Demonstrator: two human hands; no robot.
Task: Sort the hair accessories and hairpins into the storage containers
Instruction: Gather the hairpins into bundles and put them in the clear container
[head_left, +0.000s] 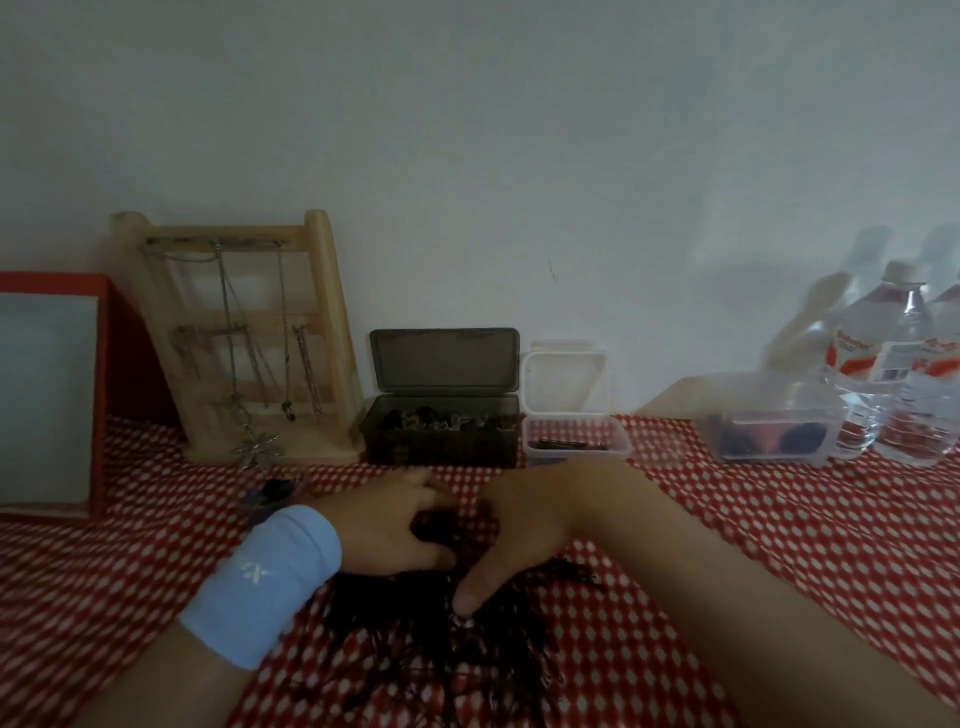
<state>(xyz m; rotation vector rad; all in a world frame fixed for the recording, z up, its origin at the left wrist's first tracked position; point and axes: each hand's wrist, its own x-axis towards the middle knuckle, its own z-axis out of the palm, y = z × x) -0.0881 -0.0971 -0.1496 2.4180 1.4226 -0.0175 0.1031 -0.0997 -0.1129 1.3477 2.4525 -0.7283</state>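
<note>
A dark pile of hairpins (457, 649) lies on the red-checked bench (130, 571), under both hands. The left hand (395, 525) and right hand (519, 525) meet over its far edge, fingers curled into it. Blur hides whether either grips anything. Behind, a smoky box (441, 441) with its lid up holds dark clips. Beside it a small clear tub (576, 441) holds dark pins — a larger clear tub (769, 436) stands farther right, its contents dark and blurred.

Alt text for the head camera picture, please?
The left hand and right hand meet over a dark pile of hair accessories on a red dotted tablecloth. Behind stand an open dark box, a clear tub and a jewellery rack.
</note>
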